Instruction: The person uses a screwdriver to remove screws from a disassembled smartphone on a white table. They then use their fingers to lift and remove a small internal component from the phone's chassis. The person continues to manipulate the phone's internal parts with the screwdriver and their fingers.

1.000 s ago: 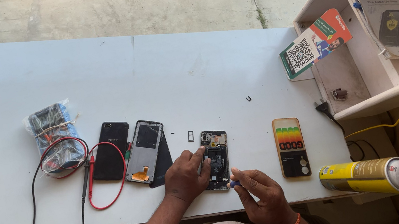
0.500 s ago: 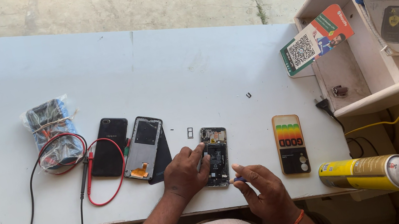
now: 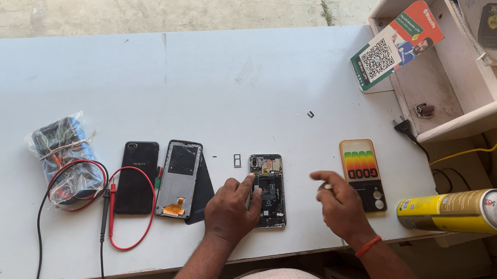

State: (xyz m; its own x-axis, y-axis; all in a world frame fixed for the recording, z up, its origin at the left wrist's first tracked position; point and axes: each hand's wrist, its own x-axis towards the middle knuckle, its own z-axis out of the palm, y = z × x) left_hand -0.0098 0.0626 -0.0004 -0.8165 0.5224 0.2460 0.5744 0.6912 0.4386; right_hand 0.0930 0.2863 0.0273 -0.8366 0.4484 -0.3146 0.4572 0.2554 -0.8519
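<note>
I see the left hand (image 3: 228,211) lying flat on the white table (image 3: 239,80) with its fingers pressed on the left edge of the opened phone (image 3: 268,190), steadying it rather than gripping it. The right hand (image 3: 340,201) hovers just right of that phone, fingertips pinched together on something small, possibly a screw; too tiny for me to tell. Left of the phone lie a grey phone frame (image 3: 179,178) and a black phone (image 3: 137,177); a colourful case (image 3: 360,164) lies right.
</note>
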